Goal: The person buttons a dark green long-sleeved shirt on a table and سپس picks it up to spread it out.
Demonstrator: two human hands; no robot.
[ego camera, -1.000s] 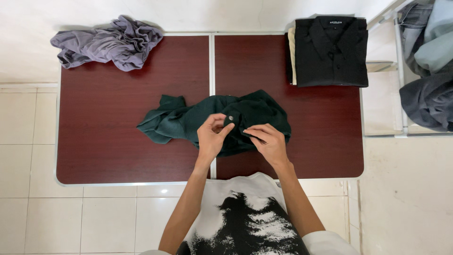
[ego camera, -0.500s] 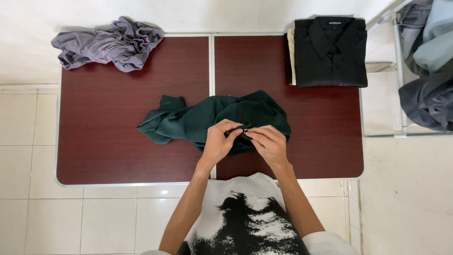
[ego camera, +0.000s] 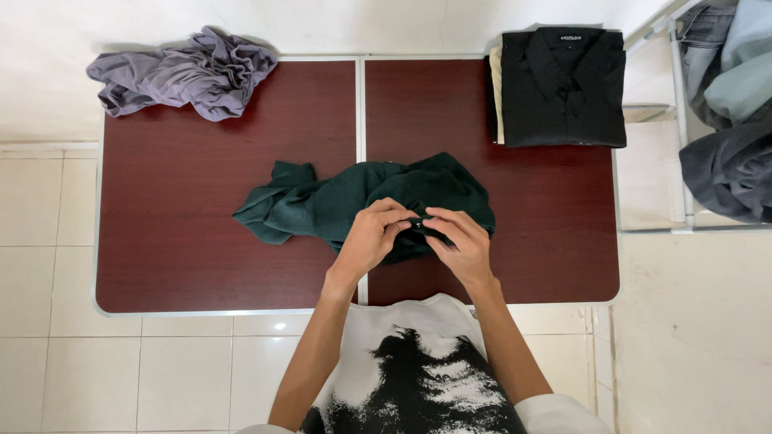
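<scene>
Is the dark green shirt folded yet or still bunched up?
Bunched: the green shirt lies crumpled, both hands pinching its near edge.

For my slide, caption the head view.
Both hands, left hand and right hand, pinch a dark green shirt on a maroon table.

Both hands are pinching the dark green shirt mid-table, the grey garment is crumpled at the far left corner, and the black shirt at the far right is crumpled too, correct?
Not quite. In the head view the black shirt is neatly folded, not crumpled. The rest holds: left hand and right hand pinch the dark green shirt, and the grey garment lies crumpled at the far left corner.
</scene>
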